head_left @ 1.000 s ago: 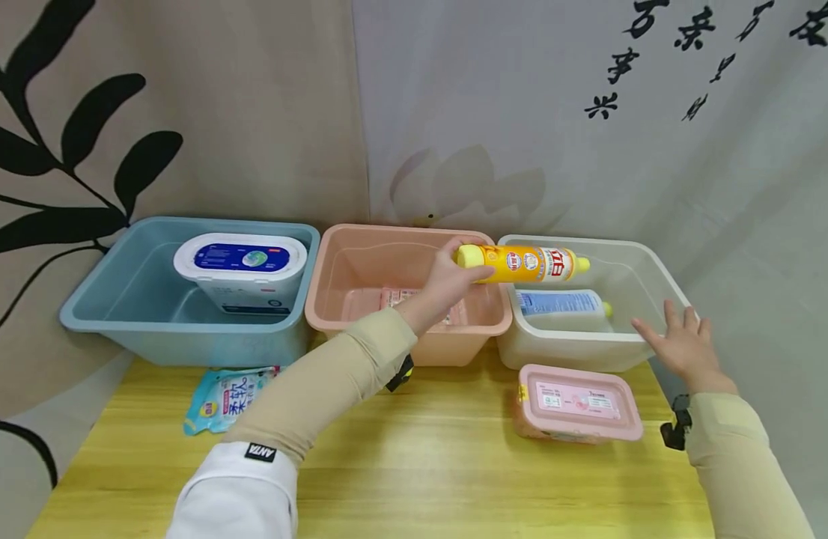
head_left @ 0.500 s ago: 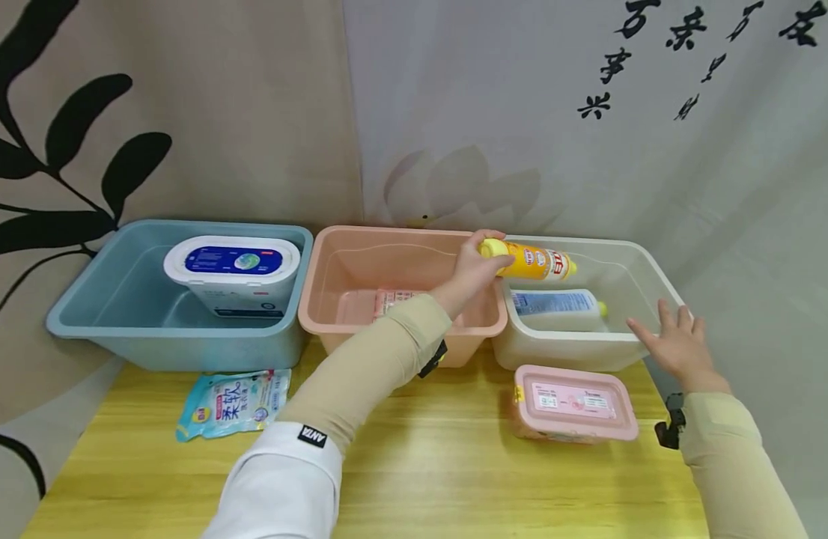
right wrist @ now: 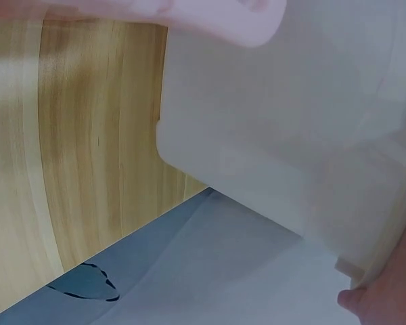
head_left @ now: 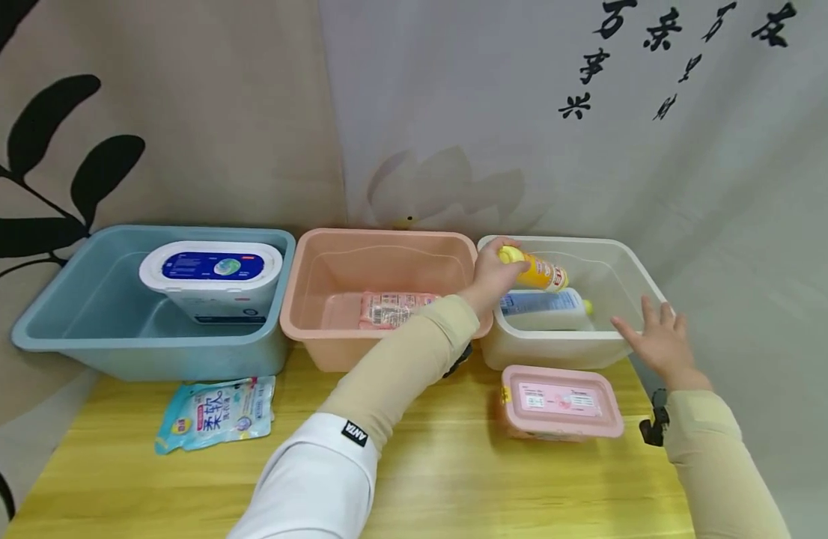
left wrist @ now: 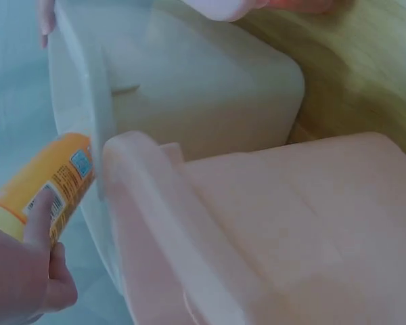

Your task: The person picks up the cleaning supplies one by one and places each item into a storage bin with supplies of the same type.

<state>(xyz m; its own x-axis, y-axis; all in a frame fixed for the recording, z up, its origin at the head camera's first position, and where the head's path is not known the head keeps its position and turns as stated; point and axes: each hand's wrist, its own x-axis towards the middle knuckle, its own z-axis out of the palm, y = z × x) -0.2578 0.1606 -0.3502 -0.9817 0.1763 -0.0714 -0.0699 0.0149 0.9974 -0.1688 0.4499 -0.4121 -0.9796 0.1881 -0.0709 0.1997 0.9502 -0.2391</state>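
My left hand point(head_left: 496, 275) grips a yellow-orange bottle point(head_left: 543, 272) by its yellow end. The bottle is tilted, its far end pointing down and right over the white bin point(head_left: 555, 348). In the left wrist view, a finger lies along the label of the bottle point(left wrist: 61, 172), close to the bin's rim. Below it, a white bottle point(head_left: 545, 318) with a blue label lies inside the white bin. My right hand point(head_left: 662, 346) rests, fingers spread, at that bin's right front corner; the right wrist view shows part of this hand point(right wrist: 392, 291) at the rim.
A pink bin point(head_left: 387, 238) with a pink packet point(head_left: 390, 308) stands in the middle. The blue bin point(head_left: 151, 359) at left holds a white box point(head_left: 212, 281). On the wooden table point(head_left: 454, 464) lie a blue pouch point(head_left: 215, 414) and a pink-lidded container point(head_left: 562, 402).
My left hand has carried the yellow-orange bottle right and lower into the white bin's opening, tilting its far end down. The right hand stays at the rim. The view has shifted slightly right.
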